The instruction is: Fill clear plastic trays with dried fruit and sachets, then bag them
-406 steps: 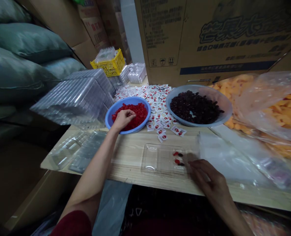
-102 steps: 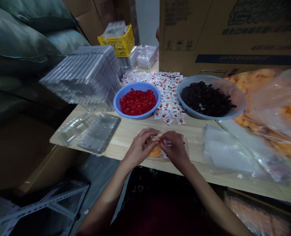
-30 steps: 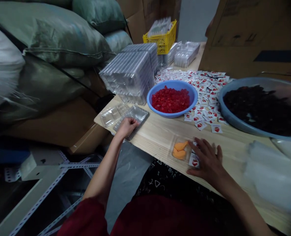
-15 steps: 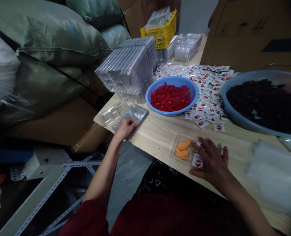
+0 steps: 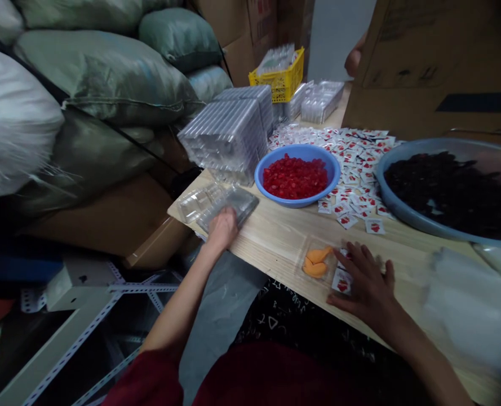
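My left hand (image 5: pixel 222 227) is closed on the near edge of a small stack of clear plastic lids (image 5: pixel 229 204) at the table's left corner. My right hand (image 5: pixel 366 285) lies flat, fingers spread, on a clear compartment tray (image 5: pixel 307 249) near the front edge. That tray holds two orange dried fruit pieces (image 5: pixel 315 263) and a white sachet with a red mark (image 5: pixel 341 281). A blue bowl of red candied fruit (image 5: pixel 296 176) stands behind the tray.
A tall tilted stack of clear trays (image 5: pixel 229 132) leans at the back left. White sachets (image 5: pixel 351 175) are strewn between the blue bowl and a grey basin of dark dried fruit (image 5: pixel 453 189). A yellow crate (image 5: pixel 280 79), cardboard boxes (image 5: pixel 436 67), sacks (image 5: pixel 102 79) and clear bags (image 5: pixel 470 304) surround the table.
My left hand has slid from the top of the lid stack to its near edge and closed on it. My right hand stays flat on the tray. The camera tilted slightly.
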`<state>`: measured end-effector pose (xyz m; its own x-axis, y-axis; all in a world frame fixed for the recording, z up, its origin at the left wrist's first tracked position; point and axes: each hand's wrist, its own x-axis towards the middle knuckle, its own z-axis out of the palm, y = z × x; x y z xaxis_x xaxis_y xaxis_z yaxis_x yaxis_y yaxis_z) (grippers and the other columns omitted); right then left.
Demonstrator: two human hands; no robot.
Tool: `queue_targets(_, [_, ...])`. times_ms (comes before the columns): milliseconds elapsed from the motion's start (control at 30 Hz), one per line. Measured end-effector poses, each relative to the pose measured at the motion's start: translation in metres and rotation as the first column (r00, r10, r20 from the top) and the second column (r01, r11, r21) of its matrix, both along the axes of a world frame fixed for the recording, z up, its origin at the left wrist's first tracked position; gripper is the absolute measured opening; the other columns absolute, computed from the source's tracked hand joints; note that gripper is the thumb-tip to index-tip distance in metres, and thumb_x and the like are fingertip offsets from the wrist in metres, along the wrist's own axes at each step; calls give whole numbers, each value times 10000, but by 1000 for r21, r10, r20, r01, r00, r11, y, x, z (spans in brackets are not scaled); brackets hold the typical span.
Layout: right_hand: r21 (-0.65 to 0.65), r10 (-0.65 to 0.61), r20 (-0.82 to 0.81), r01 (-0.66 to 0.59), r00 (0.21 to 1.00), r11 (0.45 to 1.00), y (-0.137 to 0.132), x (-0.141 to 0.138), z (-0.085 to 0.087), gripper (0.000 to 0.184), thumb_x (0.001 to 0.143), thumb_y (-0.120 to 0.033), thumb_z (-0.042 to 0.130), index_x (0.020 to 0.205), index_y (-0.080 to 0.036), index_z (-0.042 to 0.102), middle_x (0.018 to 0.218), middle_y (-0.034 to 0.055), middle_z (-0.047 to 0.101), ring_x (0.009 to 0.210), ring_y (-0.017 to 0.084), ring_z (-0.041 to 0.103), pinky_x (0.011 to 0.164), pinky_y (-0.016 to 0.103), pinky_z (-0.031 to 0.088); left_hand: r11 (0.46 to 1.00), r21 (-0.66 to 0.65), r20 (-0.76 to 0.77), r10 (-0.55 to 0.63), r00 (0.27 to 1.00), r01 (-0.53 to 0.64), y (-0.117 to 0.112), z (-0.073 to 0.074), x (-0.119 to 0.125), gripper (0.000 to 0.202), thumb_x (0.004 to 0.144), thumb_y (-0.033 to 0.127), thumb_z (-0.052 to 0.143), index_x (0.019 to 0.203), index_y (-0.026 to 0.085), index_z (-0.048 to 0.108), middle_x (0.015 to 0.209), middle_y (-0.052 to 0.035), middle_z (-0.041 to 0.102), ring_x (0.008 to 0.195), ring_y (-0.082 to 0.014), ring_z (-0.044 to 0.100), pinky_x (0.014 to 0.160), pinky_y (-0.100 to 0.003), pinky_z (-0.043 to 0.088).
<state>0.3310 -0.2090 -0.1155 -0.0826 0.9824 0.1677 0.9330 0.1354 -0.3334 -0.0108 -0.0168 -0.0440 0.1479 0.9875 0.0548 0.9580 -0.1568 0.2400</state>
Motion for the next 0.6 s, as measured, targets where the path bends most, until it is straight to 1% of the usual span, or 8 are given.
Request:
queue_targets(133, [61,2,-307,17,952,998,-2,-8,26,692,856,-527,672,1477,-310,459,1575,96,382,1451,364,334,1189,647,107,976,202,157,52,986,-83,-10,24,-18,142,959,187,405,1004,156,536,917,-96,599,839,-219,577,778,-337,429])
queue_targets(233, [-6,-71,-660,89,748,996,-1,-33,50,488,889,-492,655,1343,-323,599,1438,71,559,1352,313,490,1162,565,319,912,370,492,-30,870,-178,-31,50,-13,91,983,254,441,954,198,506,811,-13,524,720,-158,495,728,-290,399])
queue_targets(267, [-66,-110,-748,92,654,994,0,-47,56,422,894,-477,658,1284,-317,642,1381,70,607,1317,304,525,1140,545,366,908,373,603,-82,794,-190,-41,58,-5,97,987,277,454,943,205,502,799,-1,504,701,-145,473,716,-279,393])
queue_targets(333, [-195,-186,-880,25,436,980,4,-78,65,378,912,-461,648,1258,-310,654,1310,70,652,1274,287,561,1114,525,405,932,322,805,-178,566,-166,-68,69,21,112,989,301,477,926,212,500,814,2,487,703,-132,457,709,-270,397])
queue_targets(400, [-260,-246,-959,-98,138,961,11,-107,72,435,943,-466,608,1353,-323,574,1301,68,652,1220,259,599,1085,510,438,968,235,937,-202,286,-85,-99,70,53,107,986,289,490,910,214,500,841,-5,475,735,-132,463,721,-276,411])
queue_targets(467, [-261,-284,-940,-141,-188,955,18,-123,77,502,962,-461,582,1436,-338,469,1262,67,661,1118,226,647,1008,479,500,993,113,991,-114,69,17,-129,64,83,108,992,274,477,908,214,509,842,-9,466,752,-133,467,724,-281,422])
queue_targets(533, [-261,-265,-888,-65,-377,963,23,-120,82,519,934,-419,639,1418,-326,478,1103,39,689,945,175,670,886,391,550,992,-15,1000,18,-21,121,-151,55,101,124,995,271,472,909,208,534,847,-19,486,779,-137,490,751,-289,438])
queue_targets(600, [-273,-226,-891,67,-394,960,21,-101,88,534,873,-351,721,1368,-295,530,926,-4,659,790,126,624,753,286,539,975,-103,992,116,-55,197,-158,47,107,130,987,285,490,917,204,563,848,-29,528,812,-145,525,796,-298,451])
